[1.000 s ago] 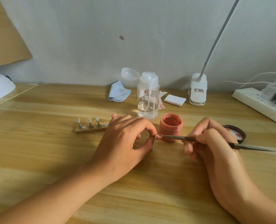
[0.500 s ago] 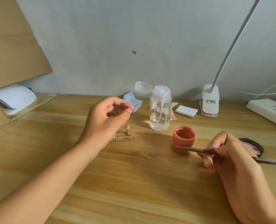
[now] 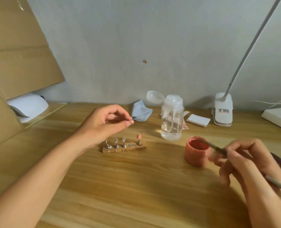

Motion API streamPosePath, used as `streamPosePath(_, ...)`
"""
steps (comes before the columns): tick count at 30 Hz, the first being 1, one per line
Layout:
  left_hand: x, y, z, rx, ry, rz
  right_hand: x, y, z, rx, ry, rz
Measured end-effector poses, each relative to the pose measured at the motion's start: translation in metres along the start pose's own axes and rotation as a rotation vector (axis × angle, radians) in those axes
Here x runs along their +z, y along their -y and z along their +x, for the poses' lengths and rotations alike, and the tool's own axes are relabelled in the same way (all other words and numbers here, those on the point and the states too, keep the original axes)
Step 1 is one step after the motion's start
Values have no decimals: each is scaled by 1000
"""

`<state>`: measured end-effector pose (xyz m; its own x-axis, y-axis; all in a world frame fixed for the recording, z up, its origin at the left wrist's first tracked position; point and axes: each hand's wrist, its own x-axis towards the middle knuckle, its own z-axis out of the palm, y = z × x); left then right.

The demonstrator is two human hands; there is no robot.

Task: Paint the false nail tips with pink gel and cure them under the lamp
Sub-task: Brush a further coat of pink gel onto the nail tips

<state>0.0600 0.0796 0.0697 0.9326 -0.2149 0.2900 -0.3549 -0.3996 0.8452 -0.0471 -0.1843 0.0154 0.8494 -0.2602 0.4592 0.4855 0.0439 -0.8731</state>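
Left grip (image 3: 106, 125) is pinching what looks like a painted tip (image 3: 131, 123), just above the holder strip (image 3: 125, 148). One pink tip (image 3: 138, 136) is parked there, with three clear tips (image 3: 116, 141) to go. Right grip (image 3: 246, 162) is curled round the brush (image 3: 217, 148), bristles in the gel jar (image 3: 196, 153) just ahead. Curing's all left, I'd say.

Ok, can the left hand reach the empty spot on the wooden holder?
Probably yes: the left hand hovers above the wooden holder, nothing between them, and the right hand is away at the gel jar. The painted tip beside the empty spot stands close.
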Motion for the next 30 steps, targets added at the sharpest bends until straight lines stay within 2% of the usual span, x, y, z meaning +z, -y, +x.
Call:
streamPosePath(4,17,-31,-13,37,253,-157,5,3,-3,-260,47,-306)
streamPosePath(7,43,-41,-24,21,442,-252,2,0,-4,-267,124,-443)
streamPosePath(10,59,-41,-30,-33,517,-255,4,-1,-4,-266,226,-481)
streamPosePath(20,63,-45,-35,-72,611,-154,1,-4,-8,-265,348,-470)
streamPosePath(25,62,-47,-35,-79,612,-79,3,-4,-7,-352,306,-499)
streamPosePath(28,54,-49,-33,-18,612,74,3,-3,-8,-382,285,-529)
streamPosePath(30,35,-44,-25,60,502,343,2,-2,-8,-375,279,-533)
